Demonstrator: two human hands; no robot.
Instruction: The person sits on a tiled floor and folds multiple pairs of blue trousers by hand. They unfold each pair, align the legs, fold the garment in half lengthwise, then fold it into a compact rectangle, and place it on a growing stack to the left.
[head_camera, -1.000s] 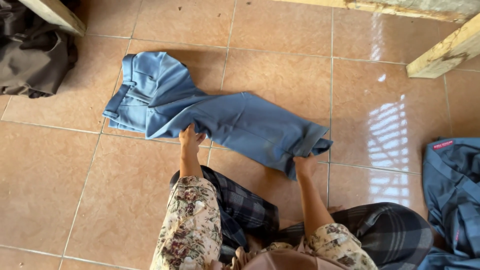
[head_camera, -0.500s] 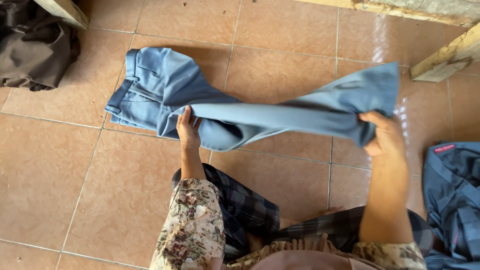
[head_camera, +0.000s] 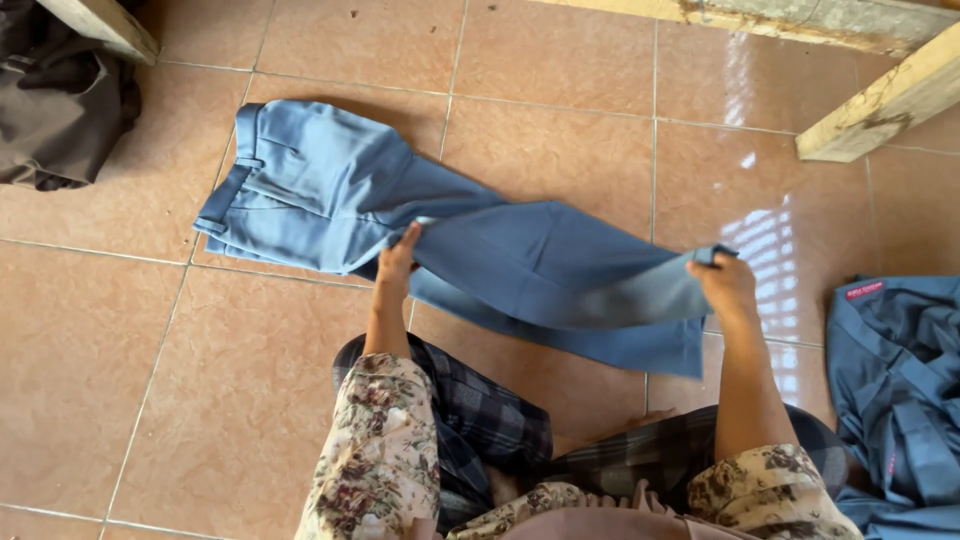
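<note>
Your left hand (head_camera: 396, 262) is pinched shut on the blue trousers (head_camera: 420, 225) near the crotch, pressing that point down toward the floor (head_camera: 150, 330). Your right hand (head_camera: 727, 287) is closed around the hem end of the upper leg, holding it lifted and stretched off to the right. The waistband lies flat on the tiles at upper left, and the other leg lies on the floor underneath.

Here's where it could slip: the top leg is hanging in a slack curve between your hands, so if it goes down like that, it may crease or land askew over the lower leg, whose hem already peeks out below and right of your grip. If your left hand eases off, the whole seat could drag sideways across the smooth tiles. Your right hand looks to hold only a corner of the hem, so the cloth may twist.

Mind the second blue garment (head_camera: 900, 390) just beside your right knee, and the dark bundle (head_camera: 60, 100) well apart at upper left.
</note>
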